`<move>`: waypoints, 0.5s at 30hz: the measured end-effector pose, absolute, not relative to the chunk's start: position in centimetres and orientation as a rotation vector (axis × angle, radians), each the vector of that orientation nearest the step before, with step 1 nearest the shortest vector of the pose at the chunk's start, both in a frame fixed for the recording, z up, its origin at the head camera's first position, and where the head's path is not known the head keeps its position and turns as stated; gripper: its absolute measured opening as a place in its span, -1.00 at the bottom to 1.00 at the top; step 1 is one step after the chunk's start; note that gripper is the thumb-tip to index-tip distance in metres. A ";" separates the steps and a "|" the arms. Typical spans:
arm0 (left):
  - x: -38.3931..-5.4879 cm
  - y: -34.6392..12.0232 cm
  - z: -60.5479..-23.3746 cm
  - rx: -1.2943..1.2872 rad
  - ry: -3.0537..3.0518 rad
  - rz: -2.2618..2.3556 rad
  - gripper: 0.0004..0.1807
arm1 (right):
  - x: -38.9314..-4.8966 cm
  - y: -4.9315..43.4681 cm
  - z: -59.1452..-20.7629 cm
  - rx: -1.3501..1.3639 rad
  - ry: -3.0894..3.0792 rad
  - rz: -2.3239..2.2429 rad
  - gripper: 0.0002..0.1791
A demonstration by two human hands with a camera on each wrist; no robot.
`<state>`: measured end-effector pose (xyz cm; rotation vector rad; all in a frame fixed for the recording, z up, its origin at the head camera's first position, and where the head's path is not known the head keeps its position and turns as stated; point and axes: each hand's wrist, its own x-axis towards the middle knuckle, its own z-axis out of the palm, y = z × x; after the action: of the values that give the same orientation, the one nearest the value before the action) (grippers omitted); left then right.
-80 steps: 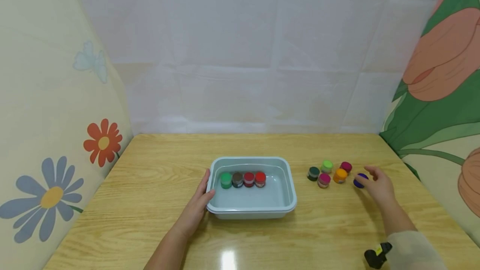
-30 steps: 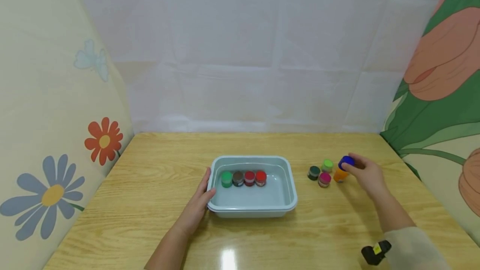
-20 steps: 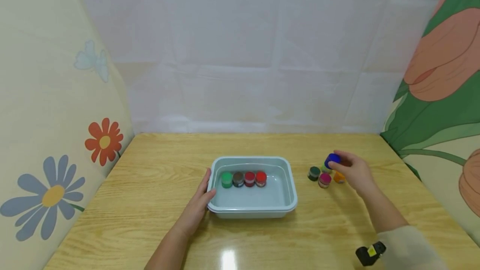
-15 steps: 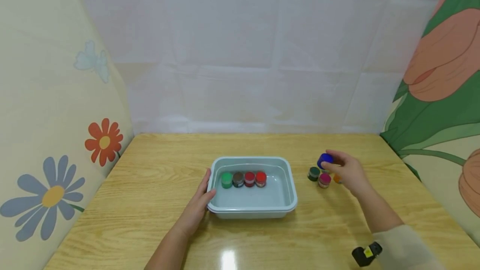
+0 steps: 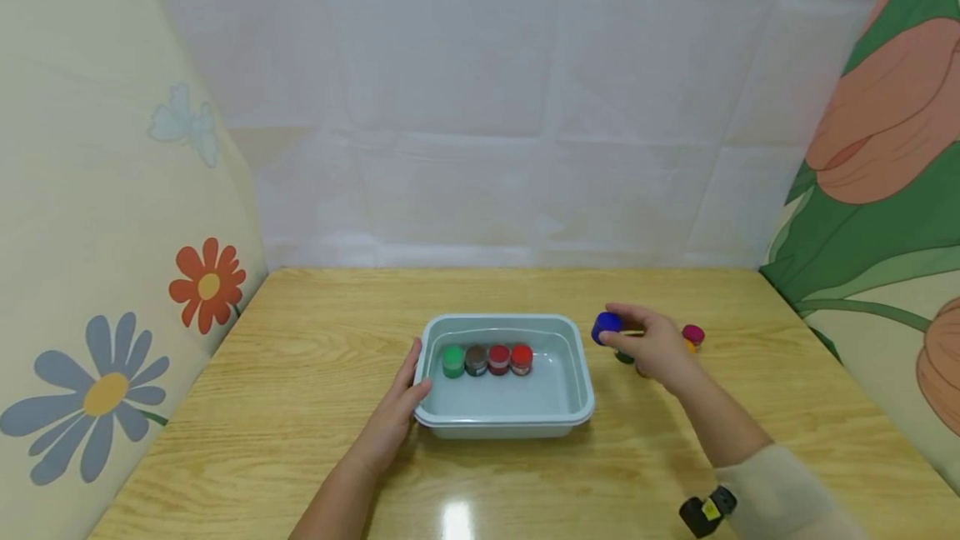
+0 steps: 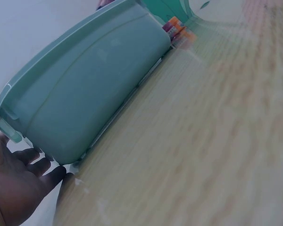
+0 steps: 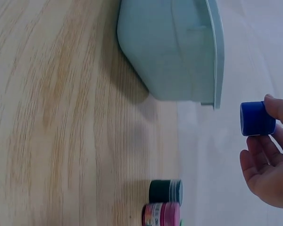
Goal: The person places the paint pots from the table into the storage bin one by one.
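Four jars (image 5: 498, 360) stand in the tray (image 5: 487, 400) at lower centre, its left rim gripped by the left hand (image 5: 393, 417), while just right the right hand (image 5: 654, 349) pinches a raised blue jar (image 5: 605, 328), leaving other jars (image 5: 693, 334) on the bench (image 5: 330, 340).

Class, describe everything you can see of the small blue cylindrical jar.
The small blue cylindrical jar, plastic by its look, is squat and smooth, with no readable label. Roughly upright, it is held above the wooden table, beside but apart from the pale blue-grey plastic tray, pinched in the right hand.
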<state>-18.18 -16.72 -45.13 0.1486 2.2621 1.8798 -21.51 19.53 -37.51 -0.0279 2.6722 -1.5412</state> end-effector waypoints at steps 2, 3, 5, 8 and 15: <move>-18.2 -16.7 -45.1 0.148 2.263 1.880 -0.29 | -21.5 18.9 -37.6 -0.065 2.680 -1.537 -0.39; -18.2 -16.7 -45.1 0.146 2.263 1.879 -0.29 | -21.6 18.5 -37.6 -0.088 2.681 -1.537 -0.40; -18.2 -16.7 -45.1 0.147 2.264 1.879 -0.29 | -21.6 17.8 -37.7 -0.136 2.689 -1.526 -0.42; -18.2 -16.7 -45.1 0.149 2.261 1.879 -0.29 | -21.5 16.7 -37.7 -0.154 2.661 -1.531 -0.42; -18.2 -16.7 -45.1 0.158 2.252 1.887 -0.29 | -21.6 14.2 -37.8 -0.180 2.591 -1.552 -0.44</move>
<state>-18.17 -16.67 -45.10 0.1584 2.2518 1.8865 -21.61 14.19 -37.85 -0.1803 2.5912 -1.5517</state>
